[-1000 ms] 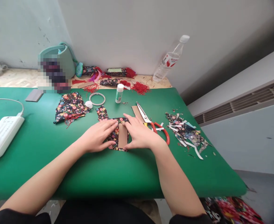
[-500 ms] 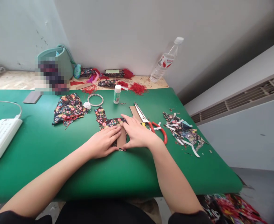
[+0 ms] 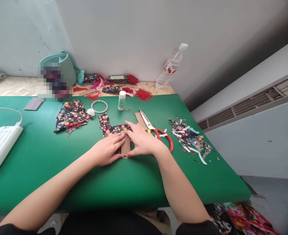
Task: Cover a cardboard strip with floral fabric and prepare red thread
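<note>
On the green table covering, a piece of black floral fabric (image 3: pixel 105 125) lies with a brown cardboard strip (image 3: pixel 126 148) on top of it. My left hand (image 3: pixel 108 148) rests on the strip's left side, fingers stretched out and thumb at the near end. From the right, my right hand (image 3: pixel 143 141) spans the strip with fingers spread, its thumb at the near edge. Part of the fabric is hidden under both hands. Just right of my right hand lie red-handled scissors (image 3: pixel 167 138), partly over another piece of brown cardboard (image 3: pixel 139 120).
Beyond the fabric stand a glue stick (image 3: pixel 121 101), a white cap (image 3: pixel 91 112) and a ring (image 3: pixel 99 112). Floral fabric (image 3: pixel 71 112) with red thread lies left, near a power strip (image 3: pixel 5 147). Scraps (image 3: pixel 190 137) are piled right. A bottle (image 3: pixel 168 70) leans against the wall.
The whole view has shifted slightly. Both hands keep nearly the same place on the cardboard strip and fabric.
</note>
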A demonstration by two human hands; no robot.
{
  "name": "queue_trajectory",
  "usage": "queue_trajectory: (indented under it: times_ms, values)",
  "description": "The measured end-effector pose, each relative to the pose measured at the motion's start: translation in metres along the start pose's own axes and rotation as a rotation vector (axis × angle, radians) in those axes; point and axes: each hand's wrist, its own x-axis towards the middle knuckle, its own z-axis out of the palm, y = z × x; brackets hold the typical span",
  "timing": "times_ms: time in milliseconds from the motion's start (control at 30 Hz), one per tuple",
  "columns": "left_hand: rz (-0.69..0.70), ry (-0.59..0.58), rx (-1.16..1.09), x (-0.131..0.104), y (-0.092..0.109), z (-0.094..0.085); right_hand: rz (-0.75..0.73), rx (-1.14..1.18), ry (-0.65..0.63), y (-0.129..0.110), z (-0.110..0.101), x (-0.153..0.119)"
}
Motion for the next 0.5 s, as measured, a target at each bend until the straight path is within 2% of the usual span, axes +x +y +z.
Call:
queue_trajectory:
  times_ms: [100, 200, 267, 333, 433, 500]
  values:
    - [0.012, 0.003, 0.022, -0.001, 0.000, -0.001, -0.021, -0.008, 0.020, 0.003, 0.000, -0.001]
    - [0.019, 0.018, 0.021, -0.001, 0.000, -0.002, -0.018, -0.020, 0.173, 0.013, -0.005, -0.003]
    - [0.016, 0.014, 0.024, -0.001, 0.000, -0.003, 0.094, -0.043, 0.362, 0.024, -0.009, -0.004]
    - [0.015, 0.006, 0.032, -0.002, 0.000, -0.003, 0.242, -0.082, 0.460, 0.036, -0.012, -0.005]
    - [0.012, 0.009, 0.034, -0.002, 0.000, -0.002, 0.377, -0.167, 0.399, 0.046, -0.012, -0.003]
    - [0.009, 0.014, 0.025, -0.002, 0.000, -0.001, 0.337, -0.171, 0.366, 0.044, -0.009, -0.001]
